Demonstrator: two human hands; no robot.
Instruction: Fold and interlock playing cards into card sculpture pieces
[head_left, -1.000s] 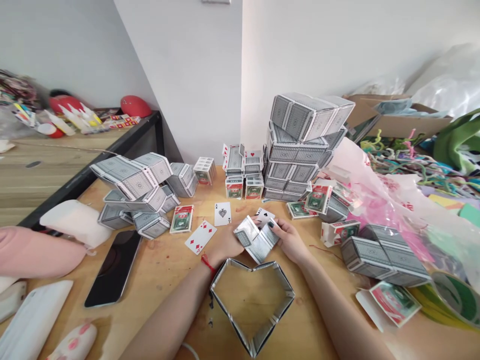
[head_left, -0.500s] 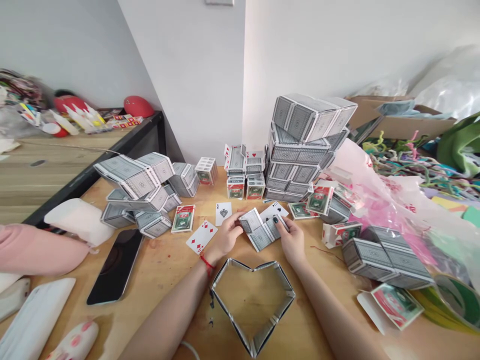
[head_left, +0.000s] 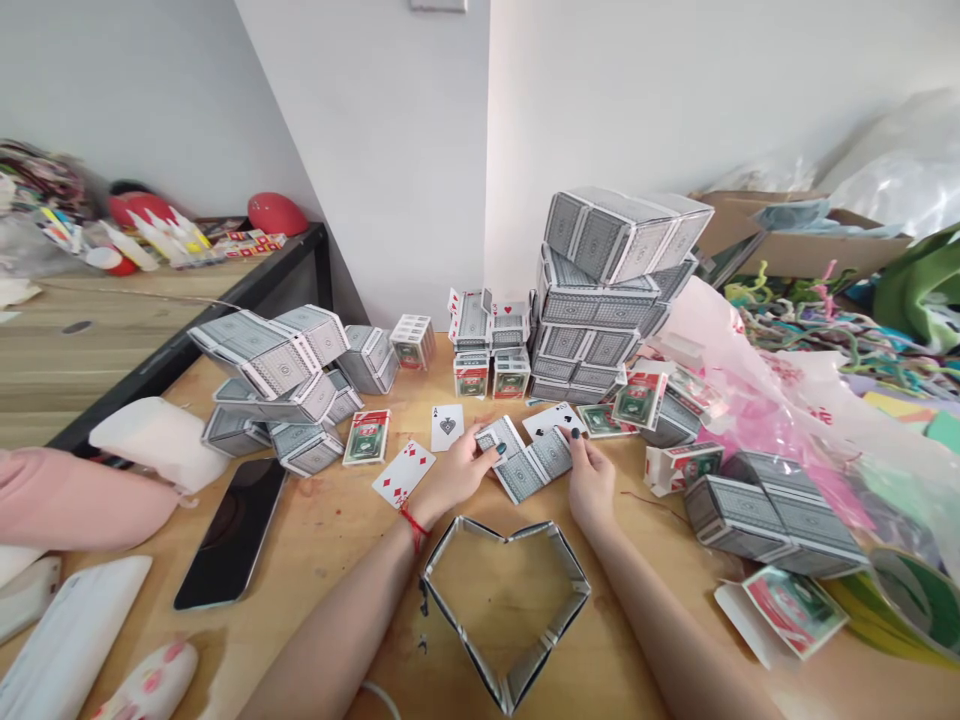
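Observation:
Between my hands is a heart-shaped piece made of grey-backed playing cards (head_left: pixel 521 465), tilted above the table. My left hand (head_left: pixel 457 470) grips its left side, thumb on the front. The fingers of my right hand (head_left: pixel 590 475) pinch its right upper edge. Just behind it lies a two of spades card (head_left: pixel 553 421). Left of my left hand are an ace of spades (head_left: pixel 448 427) and a diamond card (head_left: pixel 403 474), face up. Closer to me, between my forearms, an open heart-shaped frame of cards (head_left: pixel 506 610) stands on its edge.
A tall stack of card-covered boxes (head_left: pixel 600 300) stands at the back right, a lower stack (head_left: pixel 277 380) at the left. Card packs (head_left: pixel 366 437) lie about. A phone (head_left: pixel 231 535) is at the left, green tape (head_left: pixel 900 600) at the right, pink plastic (head_left: pixel 780 390) behind it.
My left thumb has come onto the front of the card heart. My right thumb has slid off its face to the right edge. The heart itself has hardly moved.

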